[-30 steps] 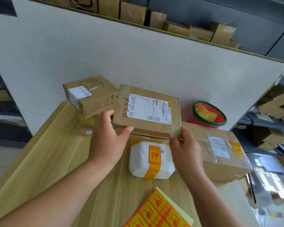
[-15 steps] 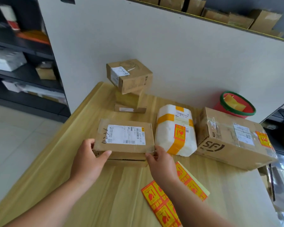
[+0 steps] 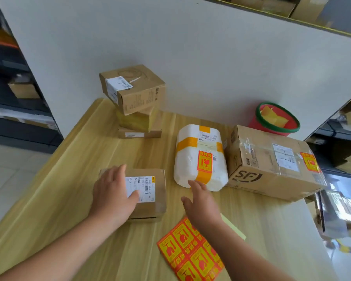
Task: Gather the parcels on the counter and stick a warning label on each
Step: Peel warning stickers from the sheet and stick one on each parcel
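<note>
1. The flat brown parcel (image 3: 150,191) lies near the front of the counter (image 3: 79,159). It has a white shipping label on top and no warning label is visible on it. The left hand (image 3: 111,195) rests flat on its left part.
2. The white foam parcel (image 3: 199,159), bound with orange tape, lies just beside the big box and carries a warning sticker (image 3: 204,161) on top.
3. The big box (image 3: 272,165), brown and marked "SF", has its own sticker (image 3: 309,161) at the right end of its top.
4. At the back, three brown boxes stand in a stack (image 3: 138,110). The top one is turned askew.
5. The label sheet (image 3: 188,252), red and yellow, lies flat at the front edge.
</note>
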`<state>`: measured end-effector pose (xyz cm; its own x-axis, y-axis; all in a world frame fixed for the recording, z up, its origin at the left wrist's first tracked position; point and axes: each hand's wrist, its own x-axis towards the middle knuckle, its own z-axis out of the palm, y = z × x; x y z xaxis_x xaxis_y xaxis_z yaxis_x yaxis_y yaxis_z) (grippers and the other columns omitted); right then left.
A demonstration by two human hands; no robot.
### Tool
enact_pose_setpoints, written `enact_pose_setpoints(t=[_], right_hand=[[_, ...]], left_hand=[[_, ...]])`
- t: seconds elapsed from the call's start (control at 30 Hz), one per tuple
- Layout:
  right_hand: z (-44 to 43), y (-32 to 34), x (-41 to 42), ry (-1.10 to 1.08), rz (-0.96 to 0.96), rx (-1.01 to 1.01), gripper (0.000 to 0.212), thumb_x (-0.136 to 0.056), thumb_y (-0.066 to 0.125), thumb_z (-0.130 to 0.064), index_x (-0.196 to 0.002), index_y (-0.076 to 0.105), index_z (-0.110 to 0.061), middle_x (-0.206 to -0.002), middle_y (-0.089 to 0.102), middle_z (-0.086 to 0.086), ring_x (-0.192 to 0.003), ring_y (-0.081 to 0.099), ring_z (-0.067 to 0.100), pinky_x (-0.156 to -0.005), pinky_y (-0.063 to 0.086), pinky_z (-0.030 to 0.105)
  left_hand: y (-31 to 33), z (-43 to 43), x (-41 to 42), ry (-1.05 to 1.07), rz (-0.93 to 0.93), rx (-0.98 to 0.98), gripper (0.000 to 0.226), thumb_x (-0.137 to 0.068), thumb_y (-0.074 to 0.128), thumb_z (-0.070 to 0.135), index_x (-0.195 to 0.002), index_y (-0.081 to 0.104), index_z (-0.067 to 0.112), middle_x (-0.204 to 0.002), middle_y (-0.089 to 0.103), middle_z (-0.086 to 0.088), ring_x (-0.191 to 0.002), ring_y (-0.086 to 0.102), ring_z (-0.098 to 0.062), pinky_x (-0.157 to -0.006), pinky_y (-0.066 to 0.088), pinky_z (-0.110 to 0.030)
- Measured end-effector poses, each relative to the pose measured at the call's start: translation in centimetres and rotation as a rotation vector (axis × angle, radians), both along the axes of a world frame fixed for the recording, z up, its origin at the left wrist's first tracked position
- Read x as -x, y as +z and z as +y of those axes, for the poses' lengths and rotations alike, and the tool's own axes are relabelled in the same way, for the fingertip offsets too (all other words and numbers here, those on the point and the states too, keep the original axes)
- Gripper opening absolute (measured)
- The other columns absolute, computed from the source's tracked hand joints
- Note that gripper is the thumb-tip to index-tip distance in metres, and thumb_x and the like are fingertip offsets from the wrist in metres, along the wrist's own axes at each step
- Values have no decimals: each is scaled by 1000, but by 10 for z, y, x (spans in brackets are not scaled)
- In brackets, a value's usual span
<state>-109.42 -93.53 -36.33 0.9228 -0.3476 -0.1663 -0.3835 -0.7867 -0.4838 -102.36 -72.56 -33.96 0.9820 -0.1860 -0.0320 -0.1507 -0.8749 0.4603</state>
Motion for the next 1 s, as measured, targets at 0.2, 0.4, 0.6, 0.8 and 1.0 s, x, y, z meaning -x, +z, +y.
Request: enact_pose_setpoints(t=[0.2, 0.4, 0.6, 0.8, 1.0], right_hand=[[-64, -11, -27, 54, 10, 362, 79, -92, 54, -31, -151, 2, -23, -160, -3, 3, -145, -13, 22, -115, -3, 35], [-104, -45, -60, 86, 63, 408, 87, -93, 52, -32, -150, -12, -21, -159, -16, 4, -132, -34, 18, -109, -15, 36], [-131, -56, -119, 34, -19, 323, 80, -94, 48, -23, -151, -9, -22, -159, -14, 1, -134, -34, 14, -102, -22, 28], [-157, -56, -176, -66, -36, 340, 74, -93, 38, -10, -150, -7, -17, -159, -11, 5, -144, -16, 26, -107, -11, 31], [-164, -50, -201, -95, 41, 323, 74, -94, 40, -12, -150, -8, -17, -158, -13, 4, -144, -16, 29, -115, 4, 38]], left_hand=[[2, -116, -34, -313, 84, -1, 87, -86, 60, 44, -150, 5, 21, -159, 8, -6, -145, 12, -23, -115, 14, -36], [-36, -184, -73, -327, 266, -192, 114, -72, 71, 51, -149, -10, 25, -158, 6, -9, -142, 19, -31, -112, 26, -43], [-56, -215, -132, -294, 171, -114, 104, -77, 70, 38, -148, -5, 27, -154, 20, -1, -126, 46, -26, -89, 46, -39], [-55, -249, -184, -300, 92, -19, 63, -87, 60, 22, -141, 27, 21, -141, 39, -3, -115, 52, -28, -85, 48, -38], [-52, -267, -203, -281, 87, -48, 38, -87, 57, 14, -121, 42, 17, -122, 52, -6, -96, 55, -28, -68, 45, -35]])
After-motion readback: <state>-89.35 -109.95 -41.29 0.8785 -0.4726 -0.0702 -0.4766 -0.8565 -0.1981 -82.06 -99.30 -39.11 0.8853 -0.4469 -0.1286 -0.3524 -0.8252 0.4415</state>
